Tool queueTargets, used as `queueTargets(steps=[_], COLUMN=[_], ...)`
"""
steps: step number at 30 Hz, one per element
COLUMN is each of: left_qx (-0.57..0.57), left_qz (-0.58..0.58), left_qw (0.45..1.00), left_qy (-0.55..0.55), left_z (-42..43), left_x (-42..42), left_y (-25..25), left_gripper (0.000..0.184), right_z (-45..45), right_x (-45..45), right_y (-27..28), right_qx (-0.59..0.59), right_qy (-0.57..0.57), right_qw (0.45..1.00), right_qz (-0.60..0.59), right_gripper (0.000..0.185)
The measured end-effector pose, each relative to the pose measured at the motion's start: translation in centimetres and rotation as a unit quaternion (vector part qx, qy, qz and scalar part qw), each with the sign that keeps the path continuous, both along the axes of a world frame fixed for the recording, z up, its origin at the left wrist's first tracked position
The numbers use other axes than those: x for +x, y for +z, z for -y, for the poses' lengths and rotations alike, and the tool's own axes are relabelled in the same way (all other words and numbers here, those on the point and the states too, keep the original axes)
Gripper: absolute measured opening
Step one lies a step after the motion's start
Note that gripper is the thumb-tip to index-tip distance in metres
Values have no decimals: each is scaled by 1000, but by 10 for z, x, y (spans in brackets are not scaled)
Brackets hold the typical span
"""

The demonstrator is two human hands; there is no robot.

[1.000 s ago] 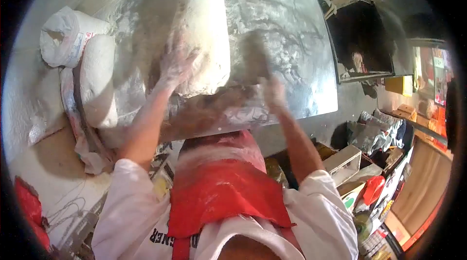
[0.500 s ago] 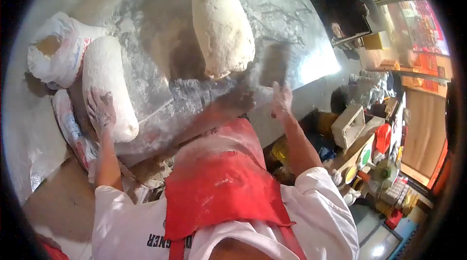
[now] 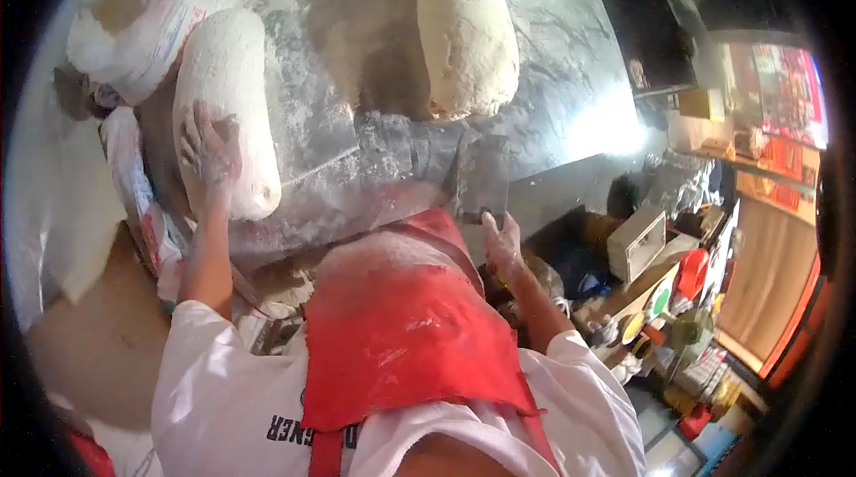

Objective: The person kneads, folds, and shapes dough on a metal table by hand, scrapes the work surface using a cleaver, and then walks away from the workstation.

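Two long floured dough rolls lie on the metal table. My left hand [image 3: 211,149] rests with spread fingers on the left dough roll [image 3: 228,76]. The other dough roll [image 3: 467,31] lies farther right, near the top of the view, untouched. My right hand [image 3: 501,245] is closed on a flat grey scraper [image 3: 482,176] at the table's front edge, below the right roll. Flour covers both hands.
An open white sack [image 3: 165,27] stands behind the left roll, and a crumpled bag [image 3: 134,178] lies at its left. To the right are a dark open box [image 3: 649,38], a white crate [image 3: 637,245] and a red item [image 3: 692,274].
My left hand has left the right dough roll and now lies on the left one. My right hand has drawn the scraper toward the table's front edge. The view has shifted.
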State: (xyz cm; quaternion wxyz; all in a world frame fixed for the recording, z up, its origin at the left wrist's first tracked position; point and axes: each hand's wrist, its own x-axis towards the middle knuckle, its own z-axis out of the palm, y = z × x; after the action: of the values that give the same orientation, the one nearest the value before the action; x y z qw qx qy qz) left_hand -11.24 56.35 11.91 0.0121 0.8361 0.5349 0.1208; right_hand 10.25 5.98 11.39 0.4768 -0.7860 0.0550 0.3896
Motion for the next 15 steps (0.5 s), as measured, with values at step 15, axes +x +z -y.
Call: queueTargets(steps=[15], left_qx=[-50], left_qz=[15], left_qw=[998], left_qy=[40], left_z=[8], left_x=[9], left_y=[19], left_gripper=[78], right_z=[-199], right_x=[34], right_y=[-10], right_qx=[-100], right_qy=[622], right_qw=[543], right_qz=[556], right_gripper=[45])
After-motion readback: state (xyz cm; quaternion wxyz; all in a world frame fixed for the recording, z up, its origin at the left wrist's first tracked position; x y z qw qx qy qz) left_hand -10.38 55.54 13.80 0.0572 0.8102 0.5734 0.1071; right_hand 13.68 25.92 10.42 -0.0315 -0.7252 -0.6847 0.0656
